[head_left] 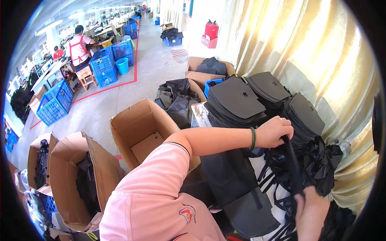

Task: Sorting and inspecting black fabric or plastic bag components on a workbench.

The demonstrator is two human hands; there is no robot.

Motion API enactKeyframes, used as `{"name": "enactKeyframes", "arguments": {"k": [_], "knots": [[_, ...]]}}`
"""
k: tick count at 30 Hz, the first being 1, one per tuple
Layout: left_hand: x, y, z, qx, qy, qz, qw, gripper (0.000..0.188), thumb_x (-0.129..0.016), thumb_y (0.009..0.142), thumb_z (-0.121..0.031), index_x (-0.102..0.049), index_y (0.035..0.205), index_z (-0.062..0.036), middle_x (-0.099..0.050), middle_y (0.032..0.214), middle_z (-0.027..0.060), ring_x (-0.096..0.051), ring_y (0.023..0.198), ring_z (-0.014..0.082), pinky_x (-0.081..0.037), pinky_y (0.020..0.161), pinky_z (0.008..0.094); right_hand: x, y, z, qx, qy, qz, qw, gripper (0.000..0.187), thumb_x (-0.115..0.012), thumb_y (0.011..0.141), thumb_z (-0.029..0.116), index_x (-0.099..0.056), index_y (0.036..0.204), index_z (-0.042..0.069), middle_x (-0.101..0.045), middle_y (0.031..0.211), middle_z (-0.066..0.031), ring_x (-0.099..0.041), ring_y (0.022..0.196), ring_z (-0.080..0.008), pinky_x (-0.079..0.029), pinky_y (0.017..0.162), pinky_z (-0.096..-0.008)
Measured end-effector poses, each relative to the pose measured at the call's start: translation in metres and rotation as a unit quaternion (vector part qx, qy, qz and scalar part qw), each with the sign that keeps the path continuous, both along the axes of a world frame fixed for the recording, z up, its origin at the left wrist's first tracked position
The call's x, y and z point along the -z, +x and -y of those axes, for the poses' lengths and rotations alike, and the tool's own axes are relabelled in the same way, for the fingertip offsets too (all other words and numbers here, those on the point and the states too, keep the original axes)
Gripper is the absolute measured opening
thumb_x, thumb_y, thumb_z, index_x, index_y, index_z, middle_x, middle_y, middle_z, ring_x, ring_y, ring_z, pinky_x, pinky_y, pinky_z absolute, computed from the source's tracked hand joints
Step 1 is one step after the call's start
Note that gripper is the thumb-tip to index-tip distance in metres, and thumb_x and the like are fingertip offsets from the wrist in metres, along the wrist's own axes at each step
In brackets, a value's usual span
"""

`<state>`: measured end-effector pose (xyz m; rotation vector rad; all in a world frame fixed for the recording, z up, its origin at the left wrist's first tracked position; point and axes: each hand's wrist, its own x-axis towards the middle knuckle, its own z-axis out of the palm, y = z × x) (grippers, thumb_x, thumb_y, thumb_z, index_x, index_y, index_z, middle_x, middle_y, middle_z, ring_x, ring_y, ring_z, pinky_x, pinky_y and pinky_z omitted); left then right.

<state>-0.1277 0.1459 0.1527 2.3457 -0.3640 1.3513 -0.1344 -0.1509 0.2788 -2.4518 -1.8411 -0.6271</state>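
My left hand [275,132] reaches across to the right, fingers pinched on the upper end of a black strap [295,168]. Lower down, my right hand [311,211] is closed on the same strap, which runs stretched between the two hands. Beneath and behind it lies a tangled heap of black fabric pieces [321,162] with loose straps hanging over a white surface. Left of my hands, a flat black fabric piece [229,174] lies beside a dark grey stiff panel [251,213] with a small slot.
Stacks of dark grey panels [237,98] stand beyond my hands, by the pale gold curtain [309,48]. An open cardboard box [138,120] is to my left, with further boxes [72,176] holding black fabric. Blue crates [102,66] and a person [78,46] are farther off.
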Motion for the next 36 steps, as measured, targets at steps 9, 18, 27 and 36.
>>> {"name": "enactKeyframes", "arguments": {"k": [9, 18, 27, 36], "knots": [[0.037, 0.013, -0.033, 0.111, 0.056, -0.092, 0.988, 0.030, -0.067, 0.058, 0.006, -0.062, 0.084, -0.0096, -0.063, 0.087, 0.0067, -0.061, 0.088, 0.0319, -0.051, 0.076, 0.0416, 0.026, -0.029, 0.038, -0.094, -0.120, -0.366, 0.918, 0.018, -0.072, 0.086, 0.016, -0.057, 0.088, 0.007, -0.057, 0.062, -0.0184, -0.060, 0.060, -0.0389, -0.045, 0.053, -0.0477], [0.017, -0.092, -0.100, 0.114, 0.039, -0.639, 0.760, 0.029, -0.080, 0.076, -0.017, -0.065, 0.087, 0.0059, -0.063, 0.072, 0.0186, -0.064, 0.072, 0.0249, -0.049, 0.068, 0.0379, 0.090, 0.016, 0.115, -0.165, -0.109, -0.677, 0.709, 0.017, -0.077, 0.084, 0.016, -0.063, 0.086, 0.006, -0.061, 0.067, -0.0091, -0.061, 0.054, -0.0262, -0.043, 0.050, -0.0317], [0.075, -0.053, -0.110, 0.001, 0.095, -0.741, 0.665, 0.045, -0.080, 0.076, -0.039, -0.069, 0.085, 0.0045, -0.063, 0.068, 0.0219, -0.063, 0.067, 0.0324, -0.047, 0.065, 0.0419, 0.198, 0.069, 0.136, 0.175, 0.028, -0.502, 0.847, 0.024, -0.077, 0.082, 0.019, -0.064, 0.092, 0.001, -0.062, 0.073, -0.0154, -0.061, 0.067, -0.0260, -0.048, 0.065, -0.0364], [0.137, -0.008, -0.115, -0.037, 0.151, -0.685, 0.711, 0.048, -0.082, 0.074, -0.038, -0.067, 0.083, 0.0069, -0.063, 0.072, 0.0249, -0.063, 0.071, 0.0401, -0.048, 0.067, 0.0440, 0.256, 0.079, 0.105, 0.226, 0.017, -0.150, 0.962, 0.050, -0.077, 0.075, 0.026, -0.060, 0.118, 0.004, -0.053, 0.136, -0.0114, -0.048, 0.126, -0.0334, -0.038, 0.101, -0.0501]]}}
